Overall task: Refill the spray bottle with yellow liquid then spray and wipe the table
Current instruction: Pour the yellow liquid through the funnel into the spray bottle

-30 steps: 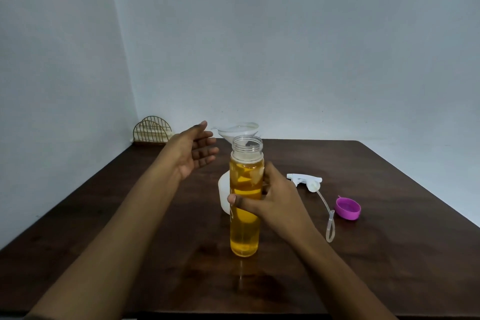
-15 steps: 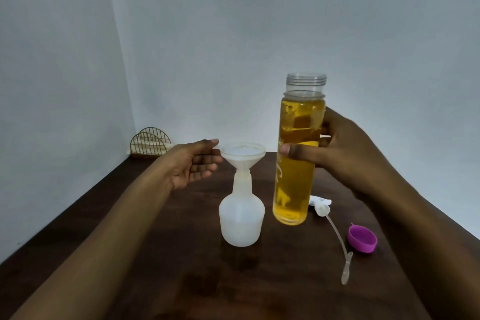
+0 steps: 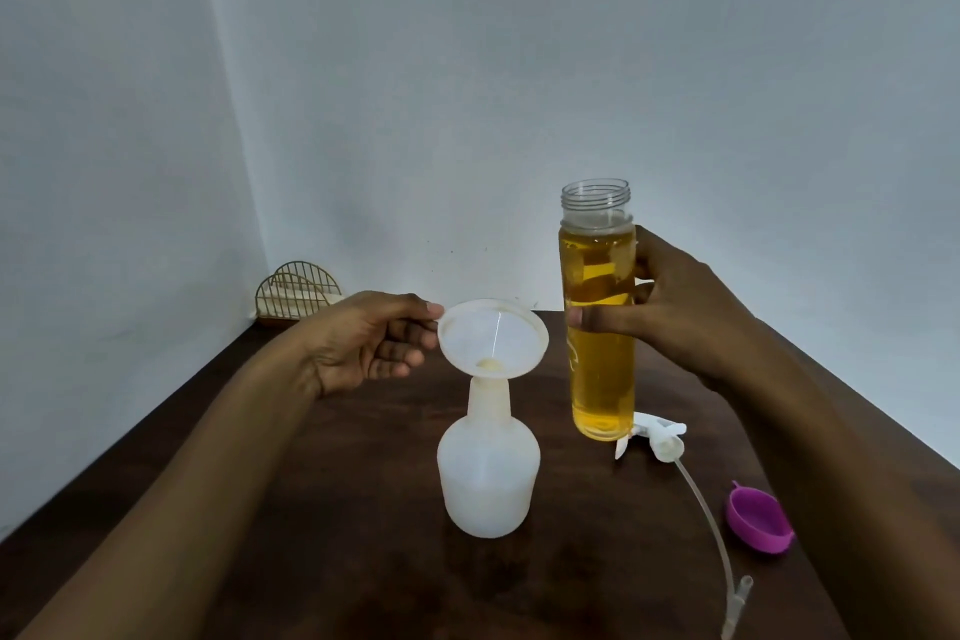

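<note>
A white translucent spray bottle (image 3: pixel 487 473) stands uncapped on the dark wooden table (image 3: pixel 322 561) with a white funnel (image 3: pixel 492 335) in its neck. My left hand (image 3: pixel 363 340) touches the funnel's left rim with thumb and fingertips. My right hand (image 3: pixel 670 307) holds a tall clear bottle of yellow liquid (image 3: pixel 600 312) upright in the air, to the right of the funnel, with its mouth uncapped. The white spray head (image 3: pixel 657 438) with its long dip tube lies on the table behind and right of that bottle.
A purple cap (image 3: pixel 758 520) lies on the table at the right, near my right forearm. A gold wire holder (image 3: pixel 297 294) stands in the far left corner against the wall. The table's right edge runs diagonally past my right arm.
My right hand has lifted the yellow bottle off the table and carried it right of the funnel. My left hand has moved in until it touches the funnel rim.
</note>
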Available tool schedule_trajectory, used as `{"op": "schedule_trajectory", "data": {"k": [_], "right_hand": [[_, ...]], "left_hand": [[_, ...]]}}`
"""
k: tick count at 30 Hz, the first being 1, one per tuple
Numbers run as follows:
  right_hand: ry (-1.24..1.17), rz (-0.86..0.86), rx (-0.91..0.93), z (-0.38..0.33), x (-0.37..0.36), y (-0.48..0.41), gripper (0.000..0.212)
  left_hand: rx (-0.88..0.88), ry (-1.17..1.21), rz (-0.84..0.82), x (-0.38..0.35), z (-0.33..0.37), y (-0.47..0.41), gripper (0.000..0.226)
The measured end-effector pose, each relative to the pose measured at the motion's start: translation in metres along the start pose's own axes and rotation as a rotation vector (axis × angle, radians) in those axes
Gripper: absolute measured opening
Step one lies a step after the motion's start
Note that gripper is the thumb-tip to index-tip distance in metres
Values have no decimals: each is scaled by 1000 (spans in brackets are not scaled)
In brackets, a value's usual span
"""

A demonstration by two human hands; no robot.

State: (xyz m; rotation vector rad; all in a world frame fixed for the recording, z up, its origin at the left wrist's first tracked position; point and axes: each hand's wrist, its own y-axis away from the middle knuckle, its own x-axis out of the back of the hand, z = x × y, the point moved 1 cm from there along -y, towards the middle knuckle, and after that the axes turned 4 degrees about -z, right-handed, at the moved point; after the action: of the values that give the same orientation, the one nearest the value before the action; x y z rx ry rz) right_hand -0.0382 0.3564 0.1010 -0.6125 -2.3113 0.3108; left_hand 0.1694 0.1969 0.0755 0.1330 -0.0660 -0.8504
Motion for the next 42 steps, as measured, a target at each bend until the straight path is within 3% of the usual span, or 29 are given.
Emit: {"op": "schedule_trajectory", "data": {"k": [10, 26, 42], "right_hand": [[268, -4, -13, 9, -12, -10, 58], [325, -30, 2, 15, -15, -16, 57], [655, 49, 119, 17, -21, -12, 61]], "left_hand": [[-24, 66, -45, 6, -9, -7, 19], [-42, -69, -107, 0, 8, -20, 16], [-58, -38, -164, 9, 0, -27, 18]]}}
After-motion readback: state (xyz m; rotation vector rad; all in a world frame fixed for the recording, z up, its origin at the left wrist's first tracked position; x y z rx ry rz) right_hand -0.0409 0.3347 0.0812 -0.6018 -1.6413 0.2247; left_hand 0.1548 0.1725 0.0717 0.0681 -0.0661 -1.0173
